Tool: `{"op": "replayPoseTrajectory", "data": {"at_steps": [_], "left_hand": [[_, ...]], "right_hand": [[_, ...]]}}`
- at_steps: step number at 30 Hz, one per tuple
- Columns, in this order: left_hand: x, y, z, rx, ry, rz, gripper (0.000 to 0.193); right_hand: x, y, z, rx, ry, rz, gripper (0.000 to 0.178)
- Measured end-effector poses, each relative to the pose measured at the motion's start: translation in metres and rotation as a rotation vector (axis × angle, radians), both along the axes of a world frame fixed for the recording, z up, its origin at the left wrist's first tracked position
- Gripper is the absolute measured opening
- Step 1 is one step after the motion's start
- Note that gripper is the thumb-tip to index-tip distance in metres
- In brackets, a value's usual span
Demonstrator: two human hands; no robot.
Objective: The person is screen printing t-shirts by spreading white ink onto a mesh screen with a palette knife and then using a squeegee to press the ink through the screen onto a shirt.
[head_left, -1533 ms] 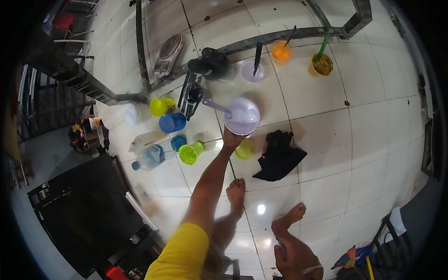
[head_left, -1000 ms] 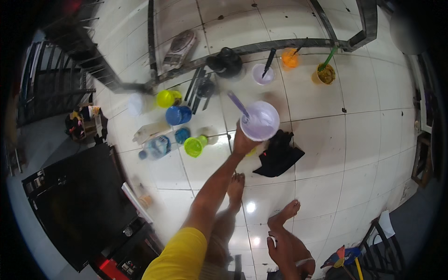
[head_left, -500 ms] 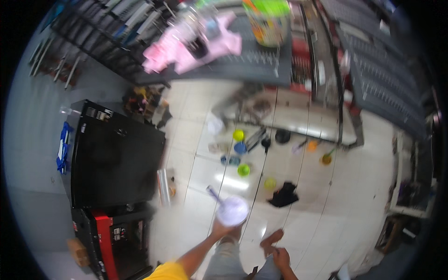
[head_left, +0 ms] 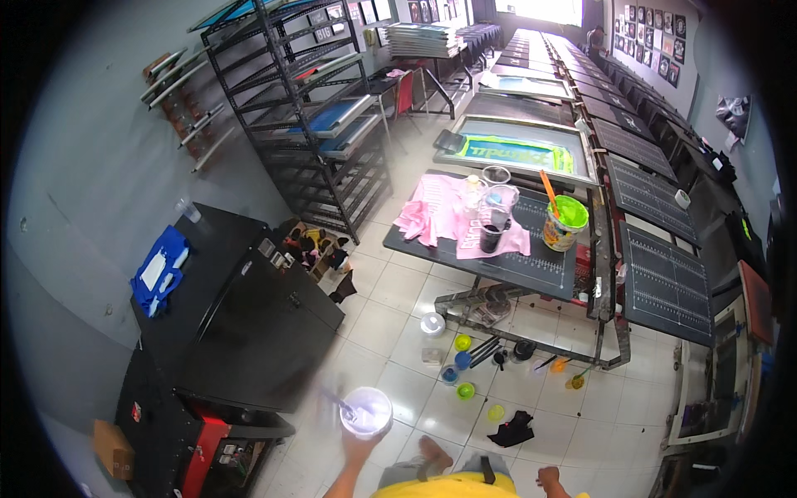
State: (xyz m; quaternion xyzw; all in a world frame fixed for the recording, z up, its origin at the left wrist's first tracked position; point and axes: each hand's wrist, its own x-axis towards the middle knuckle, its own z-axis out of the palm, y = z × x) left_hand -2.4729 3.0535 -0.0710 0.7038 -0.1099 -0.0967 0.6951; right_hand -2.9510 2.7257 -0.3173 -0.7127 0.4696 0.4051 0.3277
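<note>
The left grip (head_left: 358, 449) clasps a pale tub (head_left: 370, 425) by its near side, above the floor (head_left: 372, 309), a stirrer (head_left: 335, 400) leaning out of it. The right grip (head_left: 550, 478) is well apart; whether it is spread or curled, I can't tell. Beyond, a worktop (head_left: 540, 275) carries pink cloth (head_left: 432, 207) and a bucket (head_left: 559, 239).

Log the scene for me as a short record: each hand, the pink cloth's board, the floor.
Left hand: holds a white tub from its near side
Tub contents: pale lavender, with a spatula leaning out leftward
Right hand: raised near the lower edge; nothing visible in it
Dark board: pink cloth, bucket with lime contents
Floor: black cloth, lime cup
</note>
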Motion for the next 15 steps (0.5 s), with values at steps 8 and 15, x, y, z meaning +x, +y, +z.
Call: {"op": "replayPoseTrajectory", "data": {"at_steps": [8,15], "left_hand": [[0.114,0.009,0.032,0.222,-0.298,-0.027,0.088],[0.223,0.004,-0.012,0.27,-0.226,0.007,0.09]], "right_hand": [[0.193,0.042,0.047,0.066,-0.469,-0.748,0.028],[0.21,-0.045,-0.101,-0.066,-0.626,0.184,0.017]]}}
